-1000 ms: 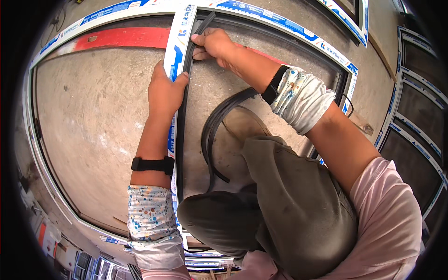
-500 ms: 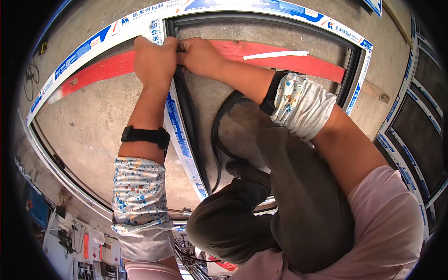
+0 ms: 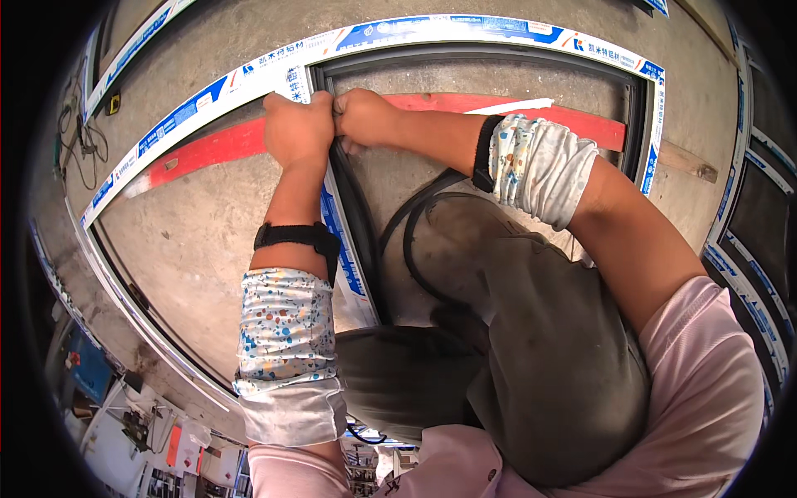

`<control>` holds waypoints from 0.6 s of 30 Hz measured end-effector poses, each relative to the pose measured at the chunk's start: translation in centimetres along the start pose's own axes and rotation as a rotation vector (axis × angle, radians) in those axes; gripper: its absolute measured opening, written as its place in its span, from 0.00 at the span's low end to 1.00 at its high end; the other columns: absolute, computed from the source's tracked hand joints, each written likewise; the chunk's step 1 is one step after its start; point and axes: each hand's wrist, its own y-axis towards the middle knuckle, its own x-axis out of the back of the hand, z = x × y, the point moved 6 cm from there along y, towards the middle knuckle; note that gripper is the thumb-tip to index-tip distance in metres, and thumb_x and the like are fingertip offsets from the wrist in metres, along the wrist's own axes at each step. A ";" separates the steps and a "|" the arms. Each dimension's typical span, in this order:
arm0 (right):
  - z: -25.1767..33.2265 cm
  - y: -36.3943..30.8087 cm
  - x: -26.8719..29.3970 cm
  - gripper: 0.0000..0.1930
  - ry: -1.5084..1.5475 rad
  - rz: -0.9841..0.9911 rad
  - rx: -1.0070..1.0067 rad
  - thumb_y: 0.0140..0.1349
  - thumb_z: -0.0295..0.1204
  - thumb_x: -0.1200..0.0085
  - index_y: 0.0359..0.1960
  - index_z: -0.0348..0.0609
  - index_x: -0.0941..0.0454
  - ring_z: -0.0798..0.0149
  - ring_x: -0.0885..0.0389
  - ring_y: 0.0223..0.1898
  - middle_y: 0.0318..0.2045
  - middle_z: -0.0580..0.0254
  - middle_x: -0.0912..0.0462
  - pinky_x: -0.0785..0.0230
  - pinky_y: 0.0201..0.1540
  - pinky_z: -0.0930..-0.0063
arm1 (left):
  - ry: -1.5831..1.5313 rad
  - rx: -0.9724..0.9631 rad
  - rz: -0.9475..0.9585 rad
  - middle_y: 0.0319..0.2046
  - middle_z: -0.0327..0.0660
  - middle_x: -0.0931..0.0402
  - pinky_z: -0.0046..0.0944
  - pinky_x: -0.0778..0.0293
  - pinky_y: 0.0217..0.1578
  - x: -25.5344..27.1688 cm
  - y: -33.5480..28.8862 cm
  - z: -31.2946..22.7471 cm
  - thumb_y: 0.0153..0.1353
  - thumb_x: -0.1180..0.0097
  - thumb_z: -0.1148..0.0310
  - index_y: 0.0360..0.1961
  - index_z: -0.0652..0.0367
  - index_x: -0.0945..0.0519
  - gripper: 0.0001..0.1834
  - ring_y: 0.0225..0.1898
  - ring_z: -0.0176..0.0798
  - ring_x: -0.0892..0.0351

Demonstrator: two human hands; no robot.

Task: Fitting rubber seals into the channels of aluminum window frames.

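Observation:
My left hand (image 3: 300,129) is closed over the far end of the white frame's middle bar (image 3: 353,270), which carries blue-and-white protective film. Right beside it, my right hand (image 3: 363,118) is pinched at the bar's dark inner edge, on what looks like a black rubber strip (image 3: 408,253). This strip curves in a loose loop over the floor near my knee. My fingertips hide the exact spot where strip and bar meet. The large window frame (image 3: 432,33) lies flat around both hands.
A red board (image 3: 573,123) passes crosswise under the frame, with a white strip (image 3: 510,106) on it. More filmed frames (image 3: 751,195) lie at the right. A cable (image 3: 87,145) trails on the floor at far left. My bent leg (image 3: 556,349) is close to the frame's near side.
The whole view has shifted, so the frame and hands appear slightly lower and further right. Both hands stay together at the bar's far end. My legs have shifted slightly.

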 end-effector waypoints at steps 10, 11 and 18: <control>-1.7 1.4 0.0 0.07 0.020 0.027 -0.026 0.63 0.26 0.46 0.33 0.34 0.21 0.63 0.17 0.22 0.24 0.54 0.17 0.22 0.25 0.70 | -0.233 0.186 -0.043 0.51 0.66 0.28 0.50 0.27 0.54 -0.2 -0.3 -0.7 0.48 0.33 0.57 0.57 0.78 0.41 0.45 0.51 0.64 0.23; -1.5 1.2 -0.2 0.07 0.020 0.029 -0.027 0.63 0.26 0.46 0.33 0.34 0.21 0.63 0.17 0.22 0.24 0.54 0.17 0.22 0.25 0.70 | -0.190 0.093 -0.160 0.53 0.67 0.29 0.50 0.27 0.54 0.2 -0.5 -0.7 0.49 0.33 0.57 0.60 0.80 0.43 0.48 0.52 0.63 0.24; -2.1 1.2 -0.6 0.05 -0.065 0.004 -0.058 0.58 0.24 0.46 0.33 0.34 0.22 0.57 0.14 0.25 0.25 0.47 0.15 0.21 0.31 0.65 | -0.063 -0.013 -0.060 0.55 0.66 0.29 0.49 0.26 0.53 -0.5 0.1 -1.0 0.50 0.37 0.59 0.68 0.75 0.49 0.51 0.52 0.61 0.23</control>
